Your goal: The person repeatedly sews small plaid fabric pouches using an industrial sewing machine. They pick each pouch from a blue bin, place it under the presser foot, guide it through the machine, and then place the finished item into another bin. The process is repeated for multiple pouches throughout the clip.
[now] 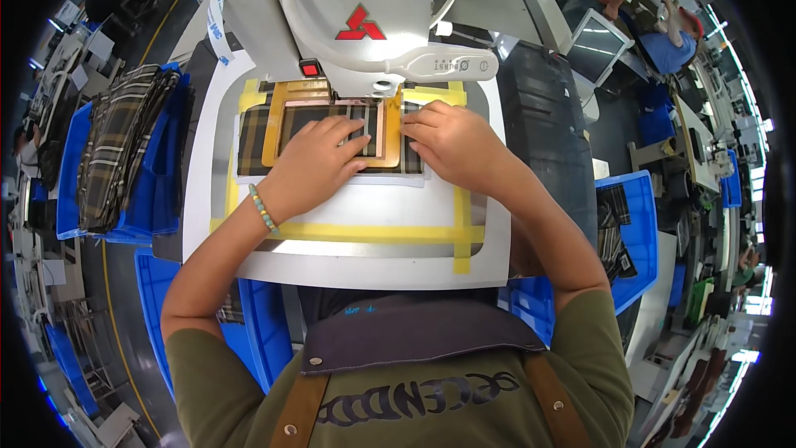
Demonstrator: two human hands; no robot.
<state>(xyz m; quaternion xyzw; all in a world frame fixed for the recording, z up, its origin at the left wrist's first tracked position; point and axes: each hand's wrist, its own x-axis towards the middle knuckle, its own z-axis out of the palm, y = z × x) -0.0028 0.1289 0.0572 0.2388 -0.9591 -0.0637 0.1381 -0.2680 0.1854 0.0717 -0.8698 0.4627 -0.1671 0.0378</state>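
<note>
The fingers of your left hand [311,158] lay loosely spread across the opening of a yellow frame [272,131], over the plaid cloth [251,145]. The fingers of your right hand [456,137] were bunched together at its right edge; I could not tell whether they pinched anything. The cloth lay beneath the frame, reaching past its sides, on the white surface [356,270] with yellow tape [348,234]. A white machine head [365,0] hung just beyond your hands. Plaid pieces [124,141] filled a blue bin [153,195] at your left.
</note>
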